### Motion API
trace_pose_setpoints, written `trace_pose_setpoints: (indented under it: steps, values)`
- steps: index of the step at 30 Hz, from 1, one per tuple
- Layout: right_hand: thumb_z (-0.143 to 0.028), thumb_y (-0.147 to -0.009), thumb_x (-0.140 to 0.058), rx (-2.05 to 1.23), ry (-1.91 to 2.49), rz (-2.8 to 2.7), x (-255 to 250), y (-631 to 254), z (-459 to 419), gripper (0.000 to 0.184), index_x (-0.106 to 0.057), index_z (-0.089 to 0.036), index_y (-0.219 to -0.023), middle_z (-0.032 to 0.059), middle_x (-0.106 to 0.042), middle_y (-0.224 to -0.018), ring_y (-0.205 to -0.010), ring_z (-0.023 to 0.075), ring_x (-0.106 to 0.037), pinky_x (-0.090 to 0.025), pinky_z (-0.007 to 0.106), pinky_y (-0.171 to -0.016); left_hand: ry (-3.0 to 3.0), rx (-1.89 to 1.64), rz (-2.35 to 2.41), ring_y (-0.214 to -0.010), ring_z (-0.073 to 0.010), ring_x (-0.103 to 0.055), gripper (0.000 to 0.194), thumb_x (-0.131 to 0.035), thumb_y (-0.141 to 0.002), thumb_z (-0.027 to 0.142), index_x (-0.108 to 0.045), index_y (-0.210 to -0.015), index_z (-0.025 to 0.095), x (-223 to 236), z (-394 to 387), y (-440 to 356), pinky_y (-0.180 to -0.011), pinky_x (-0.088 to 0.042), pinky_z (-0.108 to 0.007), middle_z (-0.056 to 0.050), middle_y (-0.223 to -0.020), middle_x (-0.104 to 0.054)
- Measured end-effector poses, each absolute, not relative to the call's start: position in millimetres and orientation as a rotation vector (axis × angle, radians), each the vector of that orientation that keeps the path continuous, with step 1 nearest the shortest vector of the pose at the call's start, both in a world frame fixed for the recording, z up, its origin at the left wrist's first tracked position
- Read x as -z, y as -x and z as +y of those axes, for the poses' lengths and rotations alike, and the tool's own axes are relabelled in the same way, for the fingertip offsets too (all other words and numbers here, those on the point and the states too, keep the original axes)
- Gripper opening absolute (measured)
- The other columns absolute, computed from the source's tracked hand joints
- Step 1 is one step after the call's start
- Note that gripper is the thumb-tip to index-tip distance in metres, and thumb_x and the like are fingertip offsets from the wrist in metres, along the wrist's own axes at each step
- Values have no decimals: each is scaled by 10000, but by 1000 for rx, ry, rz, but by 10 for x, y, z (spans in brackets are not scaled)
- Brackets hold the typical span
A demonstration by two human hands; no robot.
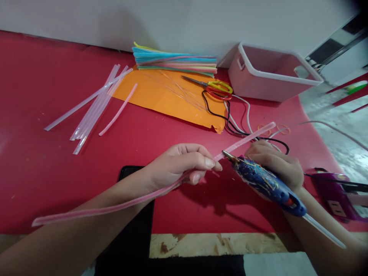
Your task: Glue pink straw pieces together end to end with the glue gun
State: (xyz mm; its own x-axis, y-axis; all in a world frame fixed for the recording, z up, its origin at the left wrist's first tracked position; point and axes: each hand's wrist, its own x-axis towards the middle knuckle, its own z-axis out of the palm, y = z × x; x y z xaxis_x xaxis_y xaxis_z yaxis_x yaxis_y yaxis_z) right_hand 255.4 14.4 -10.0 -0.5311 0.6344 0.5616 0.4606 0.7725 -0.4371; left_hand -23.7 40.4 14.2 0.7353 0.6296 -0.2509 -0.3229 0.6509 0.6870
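My left hand (184,165) pinches a long pink pipe cleaner (112,208) between thumb and fingers. One end of it trails across my left forearm; the other rises to the upper right. My right hand (277,165) is wrapped round a blue glue gun (261,178) smeared with dried glue, a clear glue stick (324,230) jutting from its rear. The gun's metal nozzle is at the pipe cleaner, just right of my left fingertips; I cannot tell whether it touches. A shorter pink pipe cleaner (118,110) lies on the red table (51,165).
Several glue sticks (94,111) lie at left beside an orange envelope (172,96). A bundle of coloured pipe cleaners (175,59), scissors (212,86) and a pink bin (258,80) stand at the back. Cords (230,119) run behind my right hand; a purple power strip (335,195) is at right.
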Motion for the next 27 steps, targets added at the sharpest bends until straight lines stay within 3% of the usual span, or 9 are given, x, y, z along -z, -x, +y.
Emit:
trace_pose_setpoints:
  steps: [4,12,27]
  values:
    - [-200,-860,-679,-304,842,-2216,97,-2548,142,146,-689,-209,-1005,27,-646,-774,-686,187,-613,-492,404,-700,-674,-557,491,-434,-24,-383,116,-687,-803,164,-720,-691,159,-112,400,261,-525,-355,-166,77,-469,-524]
    - [-146,-801,-703,-211,864,-2241,82,-2549,162,221,-654,-242,-994,10,-617,-755,-641,179,-582,-491,388,-656,-664,-559,484,-414,-28,-338,108,-686,-792,158,-729,-693,158,-94,403,270,-486,-318,-179,70,-464,-517]
    - [-188,-855,-659,-128,935,-2191,76,-2554,146,164,-648,-265,-999,8,-608,-740,-661,191,-579,-493,397,-683,-635,-589,477,-445,-45,-313,98,-706,-773,193,-719,-684,155,-103,398,270,-479,-283,-192,67,-461,-475]
